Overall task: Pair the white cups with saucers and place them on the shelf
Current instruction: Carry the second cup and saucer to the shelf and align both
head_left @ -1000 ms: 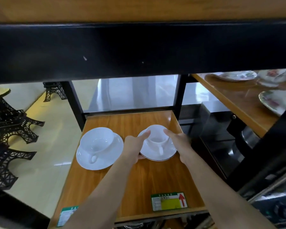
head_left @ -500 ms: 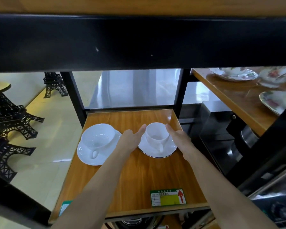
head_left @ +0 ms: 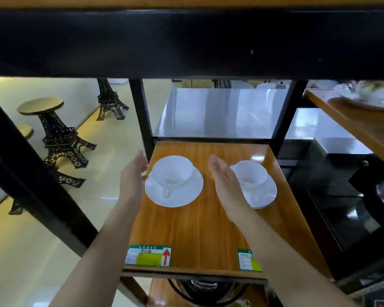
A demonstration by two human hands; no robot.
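Two white cups are being seen seated on saucers on the wooden shelf (head_left: 200, 229): the left cup (head_left: 173, 171) on the left saucer (head_left: 175, 196), the right cup (head_left: 252, 176) on the right saucer (head_left: 264, 196). Pairing and placing are judged done for both sets in view; whether more cups are waiting cannot be told. The left hand (head_left: 132, 176) and right hand (head_left: 225, 177) are being held flat and wide, empty, flanking the left set. The black crossbar (head_left: 186, 43) overhead is limiting headroom. Price labels (head_left: 148, 255) are lining the front edge.
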